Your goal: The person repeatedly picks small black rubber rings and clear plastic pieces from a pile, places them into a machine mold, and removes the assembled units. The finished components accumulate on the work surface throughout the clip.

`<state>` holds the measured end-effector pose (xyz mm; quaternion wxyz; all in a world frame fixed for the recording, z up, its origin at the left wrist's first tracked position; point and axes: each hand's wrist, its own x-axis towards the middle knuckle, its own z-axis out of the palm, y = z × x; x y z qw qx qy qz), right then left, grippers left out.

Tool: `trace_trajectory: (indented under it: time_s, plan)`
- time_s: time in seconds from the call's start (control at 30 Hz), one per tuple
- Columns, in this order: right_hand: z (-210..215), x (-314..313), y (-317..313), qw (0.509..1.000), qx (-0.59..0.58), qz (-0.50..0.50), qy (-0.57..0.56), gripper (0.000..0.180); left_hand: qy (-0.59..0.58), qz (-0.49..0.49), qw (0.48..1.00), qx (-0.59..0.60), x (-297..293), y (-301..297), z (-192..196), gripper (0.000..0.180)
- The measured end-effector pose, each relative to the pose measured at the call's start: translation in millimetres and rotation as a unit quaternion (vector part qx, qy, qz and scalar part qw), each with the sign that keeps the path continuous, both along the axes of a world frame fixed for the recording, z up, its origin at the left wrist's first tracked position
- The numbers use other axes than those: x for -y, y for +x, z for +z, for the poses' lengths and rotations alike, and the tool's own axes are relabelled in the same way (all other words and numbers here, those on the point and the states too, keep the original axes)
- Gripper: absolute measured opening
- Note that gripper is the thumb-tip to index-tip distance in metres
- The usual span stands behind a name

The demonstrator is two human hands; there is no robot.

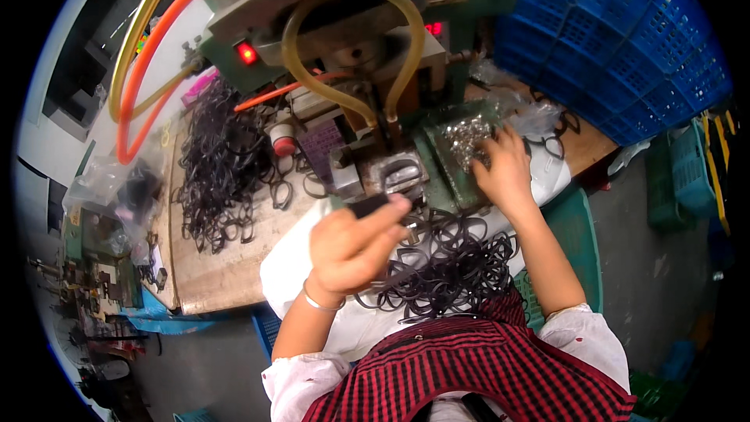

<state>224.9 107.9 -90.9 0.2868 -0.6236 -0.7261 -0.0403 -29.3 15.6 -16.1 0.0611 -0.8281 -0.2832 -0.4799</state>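
Note:
My left hand (348, 250), a bracelet on its wrist, is slightly blurred in front of the press. Its thumb and forefinger close on a dark strip (367, 205), possibly part of a black band. Just beyond the fingertips, a dark loop lies on the metal fixture (402, 174) under the press head. My right hand (506, 172) reaches over a green tray (445, 176), thumb and fingers apart, fingertips at the small shiny metal pieces (467, 137). Black looped bands (449, 270) are heaped between my forearms, on white cloth over my lap.
A larger pile of black bands (219, 156) covers the wooden bench (211, 281) at left. Near the press (266, 16) are a red button (283, 145), orange hose (152, 55) and clear tubing. Blue crates (609, 31) stack at far right; a green basket (574, 242) stands beside my right arm.

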Motion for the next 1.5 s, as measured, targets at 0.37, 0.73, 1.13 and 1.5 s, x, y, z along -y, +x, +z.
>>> trace_trajectory:
  time_s: [0.37, 0.73, 1.13, 1.5]
  plan:
    - [-23, -33, 15, 0.969, -0.242, 0.054, 0.012, 0.013, 0.080, 0.010, 0.995, -0.066, -13, 23, -14, 0.022]
    - [-19, -13, 18, 0.912, -0.392, 0.105, -0.063, 0.015, -0.017, 0.325, 0.934, 0.149, 19, -8, -79, 0.039]
    - [14, -11, -25, 0.874, -0.451, 0.161, -0.083, 0.013, -0.340, 0.364, 0.835, 0.233, -39, -65, -132, 0.028]
    - [13, 44, 34, 0.924, -0.366, 0.098, -0.052, 0.013, -0.181, 0.479, 0.858, 0.031, -24, -167, -122, 0.014]
